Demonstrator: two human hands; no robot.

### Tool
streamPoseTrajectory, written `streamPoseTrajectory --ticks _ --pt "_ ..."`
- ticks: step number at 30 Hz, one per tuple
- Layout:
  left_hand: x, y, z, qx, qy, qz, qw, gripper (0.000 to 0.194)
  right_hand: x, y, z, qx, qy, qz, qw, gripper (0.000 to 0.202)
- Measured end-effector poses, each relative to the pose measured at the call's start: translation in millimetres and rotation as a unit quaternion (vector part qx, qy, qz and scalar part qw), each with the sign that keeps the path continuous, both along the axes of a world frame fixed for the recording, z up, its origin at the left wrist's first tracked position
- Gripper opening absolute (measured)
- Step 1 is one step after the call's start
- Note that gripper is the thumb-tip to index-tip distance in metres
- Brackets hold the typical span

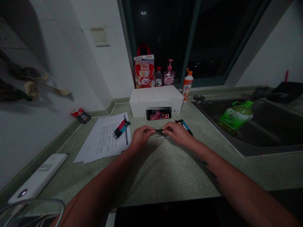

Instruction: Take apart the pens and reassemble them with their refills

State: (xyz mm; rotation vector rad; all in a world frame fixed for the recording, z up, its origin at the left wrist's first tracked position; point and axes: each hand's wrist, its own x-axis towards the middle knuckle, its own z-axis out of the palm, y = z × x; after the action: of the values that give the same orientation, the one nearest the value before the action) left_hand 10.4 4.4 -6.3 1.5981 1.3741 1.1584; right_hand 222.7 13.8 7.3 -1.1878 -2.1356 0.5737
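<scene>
Between my two hands a thin black pen (pixel 158 130) is held level above the counter (pixel 163 167). My left hand (pixel 142 135) pinches its left end, and my right hand (pixel 174 131) pinches the right end. Just below it a thin light-coloured rod (pixel 163 137) lies on the counter. Several red, blue and black pens (pixel 121 128) rest on printed papers (pixel 99 138) at the left. More pens (pixel 186 126) lie beyond my right hand, which partly hides them. A lit phone (pixel 158 114) leans against a white box (pixel 156 97).
At the right is a sink (pixel 260 138) with a green bottle (pixel 236 116) in it. Bottles and a snack bag (pixel 144 72) stand behind the box. A long white device (pixel 39 178) lies at the lower left, near a cable (pixel 62 205).
</scene>
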Motion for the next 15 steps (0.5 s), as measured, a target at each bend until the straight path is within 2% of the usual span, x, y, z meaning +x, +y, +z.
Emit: streamPoseTrajectory --ticks 1,4,9,12,15 --pt "-0.1 0.1 0.0 0.0 -0.001 -0.002 1.0 0.012 -0.3 -0.8 0.2 0.004 0.007 -0.004 1.0 0.003" --pt "-0.9 0.2 -0.4 0.004 -0.005 -0.006 1.0 0.015 -1.5 -3.6 2.7 0.001 0.009 -0.025 1.0 0.013" --pt "-2.2 1.7 -3.3 0.017 -0.004 -0.008 1.0 0.019 -2.7 -4.0 3.8 -0.066 -0.017 -0.015 0.998 0.032" --pt "-2.3 2.8 -5.7 0.024 -0.003 -0.008 1.0 0.02 -3.8 -3.2 1.6 -0.046 0.021 -0.016 0.999 0.015" --pt "-1.8 2.4 -6.3 0.028 -0.012 -0.018 0.999 0.019 -5.3 -4.1 0.5 -0.07 0.038 -0.01 0.997 0.02"
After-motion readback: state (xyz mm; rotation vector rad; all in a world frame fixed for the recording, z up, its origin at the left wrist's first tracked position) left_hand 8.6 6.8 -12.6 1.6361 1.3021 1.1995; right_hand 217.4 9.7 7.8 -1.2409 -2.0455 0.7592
